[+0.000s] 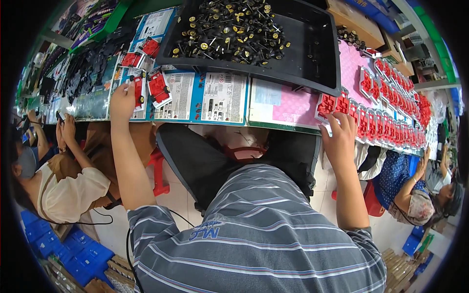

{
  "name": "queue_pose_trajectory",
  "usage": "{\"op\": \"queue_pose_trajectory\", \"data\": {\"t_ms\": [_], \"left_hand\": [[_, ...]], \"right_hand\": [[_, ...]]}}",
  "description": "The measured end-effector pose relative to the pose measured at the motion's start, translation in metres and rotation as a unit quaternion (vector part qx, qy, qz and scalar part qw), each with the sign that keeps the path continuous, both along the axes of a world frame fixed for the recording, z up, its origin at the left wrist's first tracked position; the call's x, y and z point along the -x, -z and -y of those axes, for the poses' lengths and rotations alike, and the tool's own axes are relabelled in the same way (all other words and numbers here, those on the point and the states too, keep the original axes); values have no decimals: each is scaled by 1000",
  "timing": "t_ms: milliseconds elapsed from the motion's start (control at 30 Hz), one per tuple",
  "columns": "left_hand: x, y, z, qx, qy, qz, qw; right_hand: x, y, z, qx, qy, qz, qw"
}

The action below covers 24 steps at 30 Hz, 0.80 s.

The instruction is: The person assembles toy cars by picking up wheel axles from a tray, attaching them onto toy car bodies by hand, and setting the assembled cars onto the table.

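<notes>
My left hand point(123, 101) is at the table's front edge, its fingertips closed on the side of a red and white toy car point(138, 90) with black wheels. Right beside that car lies another toy car point(158, 88), and two more red and white cars point(131, 59) rest farther back. My right hand point(340, 136) has its fingers curled but apart, at the near edge of a red and white toy car body point(326, 104). That body stands at the left end of a long row of similar bodies point(371, 124). No wheels show on these bodies.
A large black tray point(312, 49) at the back holds many black axles with yellow-centred wheels point(229, 29). Printed card sheets point(222, 97) cover the table. Black parts point(93, 68) lie piled at left. People point(63, 185) sit close on both sides.
</notes>
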<state>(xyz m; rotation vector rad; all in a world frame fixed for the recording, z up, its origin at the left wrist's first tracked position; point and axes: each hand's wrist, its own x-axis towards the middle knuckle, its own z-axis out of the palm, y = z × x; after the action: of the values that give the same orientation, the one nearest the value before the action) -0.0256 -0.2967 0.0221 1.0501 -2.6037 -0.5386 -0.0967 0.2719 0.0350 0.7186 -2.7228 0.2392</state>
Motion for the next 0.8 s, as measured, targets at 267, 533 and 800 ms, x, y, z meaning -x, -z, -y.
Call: {"op": "queue_pose_trajectory", "data": {"t_ms": [267, 533, 800], "left_hand": [[-39, 1, -219, -294, 194, -202, 914], [-36, 54, -369, -865, 257, -160, 400], [-35, 70, -353, -813, 233, -197, 496]], "right_hand": [[3, 22, -8, 21, -51, -65, 996], [-74, -8, 12, 210, -302, 87, 926], [127, -25, -41, 189, -97, 39, 976]]}}
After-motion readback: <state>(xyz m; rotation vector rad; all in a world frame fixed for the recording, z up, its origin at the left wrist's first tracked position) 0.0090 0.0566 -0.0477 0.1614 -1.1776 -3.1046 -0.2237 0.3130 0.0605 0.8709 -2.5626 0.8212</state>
